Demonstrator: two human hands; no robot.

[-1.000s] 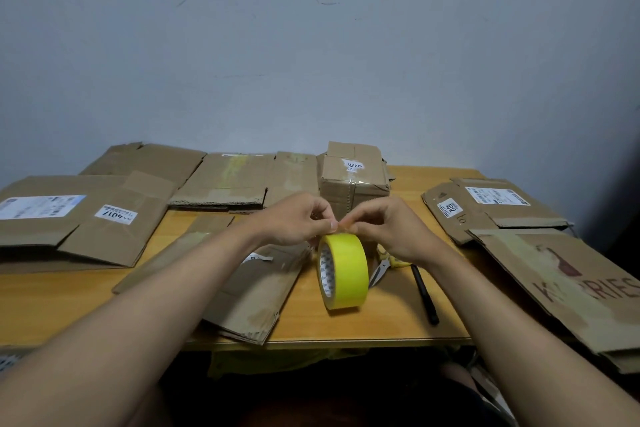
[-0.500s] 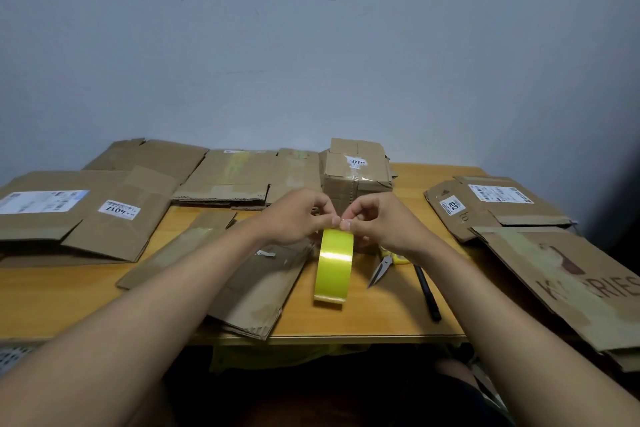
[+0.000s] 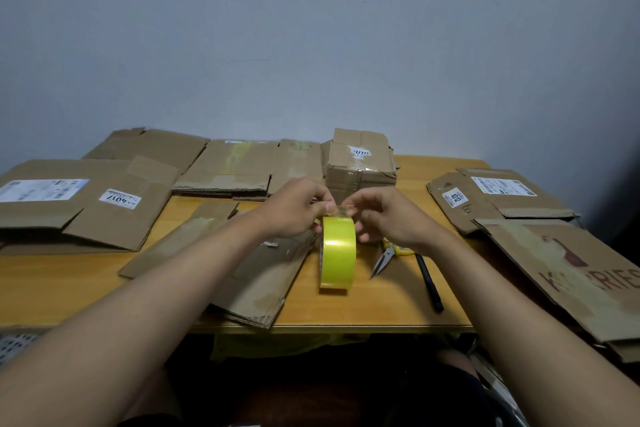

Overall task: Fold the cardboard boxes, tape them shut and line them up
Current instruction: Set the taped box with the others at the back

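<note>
Yellow tape roll (image 3: 337, 251) standing on edge on the wooden table (image 3: 363, 309), gripped at its top by both hands.

Left of the roll, a flattened box (image 3: 256, 274); the left hand (image 3: 294, 208) and right hand (image 3: 388, 215) each pinch the roll's upper rim, fingertips nearly meeting. Behind it, a taped box (image 3: 360, 163); to its right, scissors (image 3: 386, 255) and a black pen (image 3: 429, 283).

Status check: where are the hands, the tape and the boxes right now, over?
Left hand and right hand both pinching at top of upright yellow tape roll. One folded box behind; the rest flat. Scissors, pen right of the roll.
</note>
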